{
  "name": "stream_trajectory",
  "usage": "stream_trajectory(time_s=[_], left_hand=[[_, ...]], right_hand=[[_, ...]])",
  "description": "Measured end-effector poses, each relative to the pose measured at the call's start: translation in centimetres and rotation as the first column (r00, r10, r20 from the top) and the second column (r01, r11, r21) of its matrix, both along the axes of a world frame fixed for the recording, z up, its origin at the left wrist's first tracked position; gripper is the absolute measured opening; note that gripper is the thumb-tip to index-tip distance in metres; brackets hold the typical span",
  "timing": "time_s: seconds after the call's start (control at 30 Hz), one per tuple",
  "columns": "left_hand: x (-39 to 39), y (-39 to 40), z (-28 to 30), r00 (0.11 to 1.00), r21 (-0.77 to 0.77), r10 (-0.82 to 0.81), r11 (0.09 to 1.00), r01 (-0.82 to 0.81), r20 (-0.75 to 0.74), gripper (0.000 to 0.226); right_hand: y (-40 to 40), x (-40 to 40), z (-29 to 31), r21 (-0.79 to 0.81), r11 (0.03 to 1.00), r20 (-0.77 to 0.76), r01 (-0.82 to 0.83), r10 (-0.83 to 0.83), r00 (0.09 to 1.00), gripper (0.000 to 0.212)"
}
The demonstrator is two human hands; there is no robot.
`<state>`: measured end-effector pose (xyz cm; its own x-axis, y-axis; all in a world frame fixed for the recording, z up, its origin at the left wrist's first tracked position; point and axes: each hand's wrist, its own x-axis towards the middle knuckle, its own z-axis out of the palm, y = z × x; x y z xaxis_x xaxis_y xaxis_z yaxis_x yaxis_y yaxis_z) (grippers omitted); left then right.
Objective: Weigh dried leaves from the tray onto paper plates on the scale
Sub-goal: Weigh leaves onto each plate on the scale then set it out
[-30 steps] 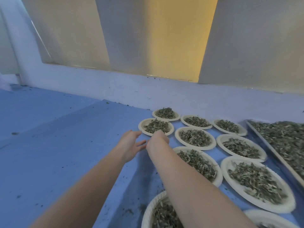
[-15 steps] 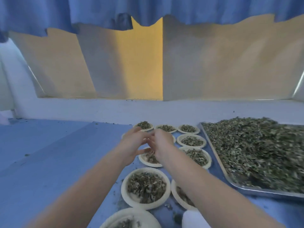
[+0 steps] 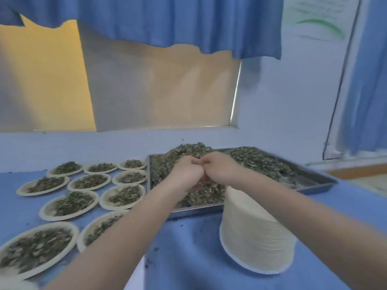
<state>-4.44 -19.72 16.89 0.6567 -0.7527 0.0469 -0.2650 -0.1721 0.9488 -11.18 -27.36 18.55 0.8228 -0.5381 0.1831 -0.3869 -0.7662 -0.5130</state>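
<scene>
A metal tray point(image 3: 318, 186) heaped with dried leaves point(image 3: 253, 162) stands on the blue table at centre right. My left hand point(image 3: 185, 171) and my right hand point(image 3: 221, 168) hover over the near left part of the heap, knuckles touching each other, fingers curled inward. No leaves show between the fingers, and the palms are hidden. A tall stack of empty paper plates point(image 3: 253, 237) stands in front of the tray, partly under my right forearm. Several filled paper plates point(image 3: 70, 205) lie in rows left of the tray. No scale is in view.
The blue table point(image 3: 188, 260) carries scattered leaf crumbs in front of the tray. A wall and window sill point(image 3: 125, 128) run behind the plates, with a blue curtain point(image 3: 167, 19) above. A dark cable point(image 3: 333, 114) hangs down the wall at the right.
The view has swung right and both hands have moved from above the filled plates to over the tray's leaf heap. The hands stayed together, and their fingers are now more curled.
</scene>
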Motion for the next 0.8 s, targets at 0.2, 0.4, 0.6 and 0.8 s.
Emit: stream_trajectory(time_s=[0.2,0.4,0.6,0.8], left_hand=[[-6.2,-8.0,-3.5,0.916,0.203,-0.117,0.978,0.040,0.383,0.027],[-7.4,-10.3,-4.9,0.755,0.416,-0.117,0.883,-0.220,0.646,0.050],[-4.6,-9.7,-3.5,0.769,0.509,-0.198,0.841,-0.185,0.608,0.018],[-3.9,-9.6,-1.0,0.709,0.389,-0.131,0.896,-0.215,0.693,0.027]], right_hand=[[-7.7,-8.5,-1.5,-0.237,0.971,-0.191,0.031,-0.077,0.979,0.019],[-12.6,-10.9,-4.7,-0.322,0.923,-0.282,0.212,-0.307,0.909,0.032],[-12.8,-11.1,-5.0,-0.226,0.912,-0.211,0.341,-0.388,0.897,0.035],[-11.8,-9.6,-1.6,-0.321,0.874,-0.191,0.366,-0.438,0.879,0.017]])
